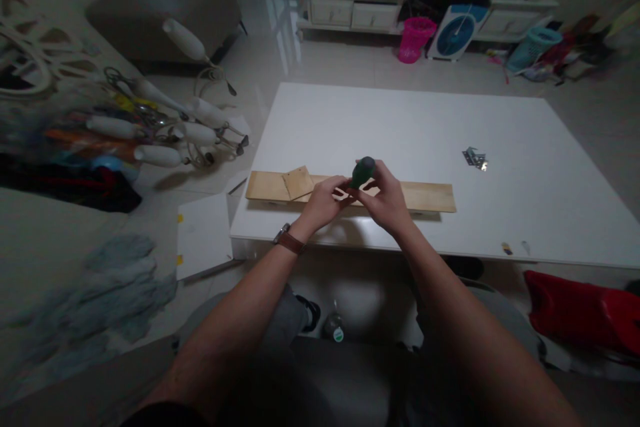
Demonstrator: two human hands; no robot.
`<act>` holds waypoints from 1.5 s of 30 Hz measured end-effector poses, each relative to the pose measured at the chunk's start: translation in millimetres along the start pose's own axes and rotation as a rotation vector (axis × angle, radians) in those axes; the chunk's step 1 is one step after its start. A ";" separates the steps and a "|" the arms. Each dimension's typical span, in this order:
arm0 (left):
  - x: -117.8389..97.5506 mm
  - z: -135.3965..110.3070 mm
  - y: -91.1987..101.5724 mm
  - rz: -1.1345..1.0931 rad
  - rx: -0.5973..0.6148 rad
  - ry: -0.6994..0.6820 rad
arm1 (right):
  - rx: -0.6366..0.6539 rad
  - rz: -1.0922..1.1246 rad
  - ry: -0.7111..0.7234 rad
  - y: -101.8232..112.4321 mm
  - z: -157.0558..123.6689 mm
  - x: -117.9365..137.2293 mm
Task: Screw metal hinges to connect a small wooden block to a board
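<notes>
My right hand is closed around a screwdriver with a dark green handle, its butt end pointing up toward me. Beside it, my left hand has its fingers pinched close to the tool's lower end; what they hold there is hidden. Both hands are over the middle of a long, narrow wooden board lying along the near side of the white table. A small square wooden piece rests on the board's left part, left of my left hand.
Small metal brackets lie on the table to the right. Two small items, one a dark and yellow piece, lie by its near right edge. A white panel stands at the left, below a floor lamp. A red seat is at right.
</notes>
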State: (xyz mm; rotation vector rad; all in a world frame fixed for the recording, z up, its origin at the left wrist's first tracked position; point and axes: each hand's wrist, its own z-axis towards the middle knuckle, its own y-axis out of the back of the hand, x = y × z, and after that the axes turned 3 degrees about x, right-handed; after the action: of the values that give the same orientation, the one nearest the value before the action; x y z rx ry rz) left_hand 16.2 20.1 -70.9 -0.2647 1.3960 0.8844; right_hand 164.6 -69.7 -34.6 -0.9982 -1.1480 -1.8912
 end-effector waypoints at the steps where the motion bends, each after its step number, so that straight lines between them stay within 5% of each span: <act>1: -1.1 0.0 -0.3 0.036 -0.021 -0.006 | -0.009 -0.024 -0.004 -0.5 0.4 0.6; 5: -3.3 0.3 -0.9 0.132 -0.067 -0.015 | -0.004 -0.062 -0.021 -2.1 1.4 1.9; 15: 0.7 1.5 -0.8 -0.095 -0.066 0.058 | 0.105 0.077 0.039 4.6 0.1 1.4; 32: -3.2 0.8 -2.0 0.095 -0.042 -0.011 | -0.003 -0.052 0.006 0.2 2.5 4.2; 45: 5.4 1.4 0.8 -0.075 -0.030 0.009 | 0.061 0.065 0.021 4.6 0.2 -2.8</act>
State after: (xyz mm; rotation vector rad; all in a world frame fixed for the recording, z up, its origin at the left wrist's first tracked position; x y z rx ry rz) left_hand 16.3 23.5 -75.4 -0.3418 1.3729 0.8440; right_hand 169.9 -70.8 -35.2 -0.9682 -1.1410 -1.8008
